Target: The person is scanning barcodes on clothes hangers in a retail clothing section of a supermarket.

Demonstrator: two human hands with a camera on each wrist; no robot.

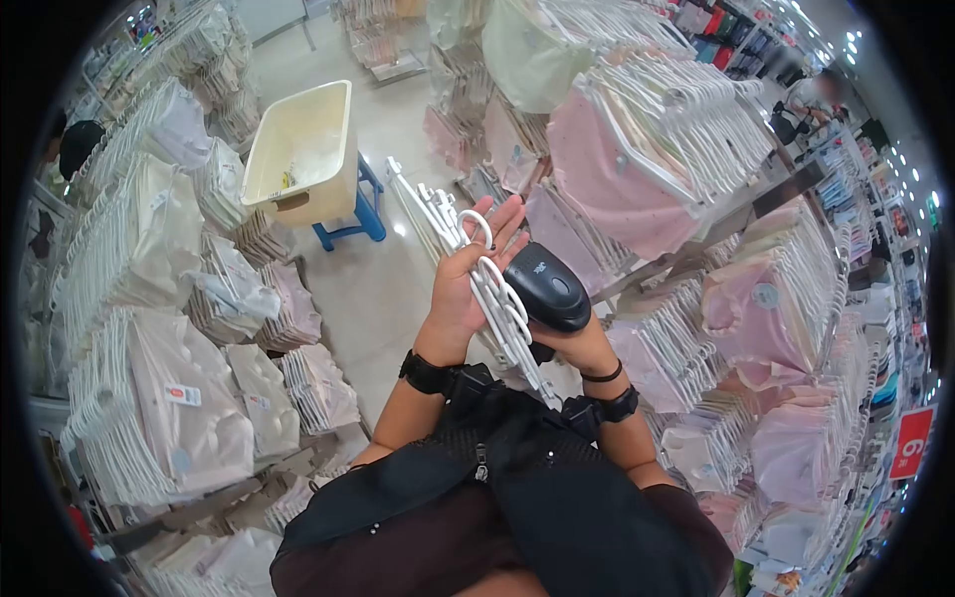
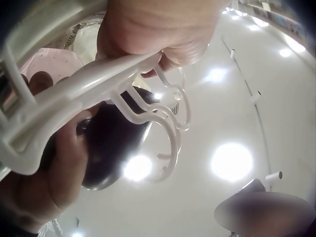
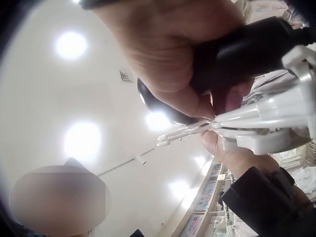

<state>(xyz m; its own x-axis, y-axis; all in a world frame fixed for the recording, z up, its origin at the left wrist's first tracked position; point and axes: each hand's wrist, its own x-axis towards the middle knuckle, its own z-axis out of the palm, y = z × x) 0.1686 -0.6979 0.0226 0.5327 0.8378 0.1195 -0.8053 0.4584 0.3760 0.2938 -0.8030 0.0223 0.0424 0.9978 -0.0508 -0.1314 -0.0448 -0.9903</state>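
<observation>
In the head view, a bundle of white hangers (image 1: pixel 502 308) lies across the left hand (image 1: pixel 460 291), whose thumb is over it while several fingers extend beyond. Beside it the right hand (image 1: pixel 580 348) grips a black handheld scanner (image 1: pixel 547 287), its rounded head facing up. The left wrist view has the left hand (image 2: pixel 158 27) pinching the hangers (image 2: pixel 94 81), with the right hand (image 2: pixel 69 168) around the scanner (image 2: pixel 116 138) just behind. Seen from the right wrist, the right hand (image 3: pixel 168 49) wraps the scanner's handle (image 3: pixel 242 52), close to the hangers (image 3: pixel 271 116).
A cream bin (image 1: pixel 303 149) stands on a blue stool (image 1: pixel 366 207) in the aisle. Racks of pale garments on white hangers line the left (image 1: pixel 189 398) and the right (image 1: pixel 637 149). A red sign (image 1: pixel 912 443) is at the far right; another person (image 1: pixel 818 99) is at the upper right.
</observation>
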